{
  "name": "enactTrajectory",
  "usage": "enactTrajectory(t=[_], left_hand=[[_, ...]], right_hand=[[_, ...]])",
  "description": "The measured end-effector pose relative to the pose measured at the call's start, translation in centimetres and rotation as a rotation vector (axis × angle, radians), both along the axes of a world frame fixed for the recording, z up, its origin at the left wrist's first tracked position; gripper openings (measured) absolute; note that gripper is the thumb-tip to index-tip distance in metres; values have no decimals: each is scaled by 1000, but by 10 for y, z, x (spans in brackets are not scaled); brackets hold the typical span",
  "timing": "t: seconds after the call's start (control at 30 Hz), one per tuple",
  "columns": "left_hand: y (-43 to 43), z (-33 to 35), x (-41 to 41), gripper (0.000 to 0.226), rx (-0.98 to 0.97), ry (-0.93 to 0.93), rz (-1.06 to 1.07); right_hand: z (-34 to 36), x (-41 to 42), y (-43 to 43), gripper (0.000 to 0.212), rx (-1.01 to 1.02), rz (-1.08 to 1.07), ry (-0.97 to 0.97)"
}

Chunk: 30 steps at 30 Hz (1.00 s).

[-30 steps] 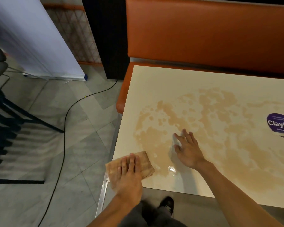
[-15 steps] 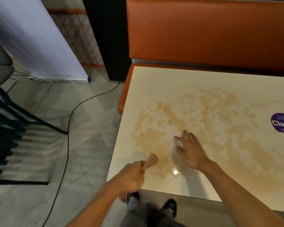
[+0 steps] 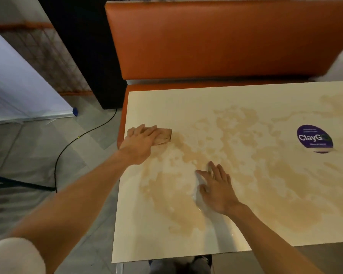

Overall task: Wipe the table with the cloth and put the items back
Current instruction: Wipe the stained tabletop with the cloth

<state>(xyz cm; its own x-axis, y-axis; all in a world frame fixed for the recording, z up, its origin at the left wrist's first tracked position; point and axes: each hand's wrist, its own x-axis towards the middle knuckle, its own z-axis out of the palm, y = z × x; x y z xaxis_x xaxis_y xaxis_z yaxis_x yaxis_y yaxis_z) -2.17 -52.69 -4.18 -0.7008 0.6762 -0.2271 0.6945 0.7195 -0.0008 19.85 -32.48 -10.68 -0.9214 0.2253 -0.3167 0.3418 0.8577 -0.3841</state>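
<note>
A folded tan cloth (image 3: 163, 136) lies on the cream table (image 3: 236, 103) near its left edge. My left hand (image 3: 140, 144) lies flat over the cloth with straight fingers and presses it onto the surface; only the cloth's right end shows. My right hand (image 3: 216, 187) rests flat on the table nearer to me, fingers spread, holding nothing. Brownish blotches cover much of the tabletop between and to the right of both hands.
A purple round sticker (image 3: 314, 138) sits on the table at the right. An orange bench (image 3: 216, 40) stands behind the table. On the floor at the left run a black cable (image 3: 67, 149) and a white banner stand (image 3: 18, 91).
My left hand lifted the cloth from the table's near left corner and set it down farther away along the left edge. My right hand stayed in place on the table.
</note>
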Motion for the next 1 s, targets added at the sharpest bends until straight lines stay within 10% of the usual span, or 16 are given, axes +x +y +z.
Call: enactTrajectory(t=[0.23, 1.0], left_hand=[[4, -55, -9, 83, -21, -120, -169], [-94, -57, 204, 83, 118, -213, 193]], right_hand=[[-7, 11, 14, 51, 14, -5, 39], [-4, 9, 11, 52, 27, 18, -44]])
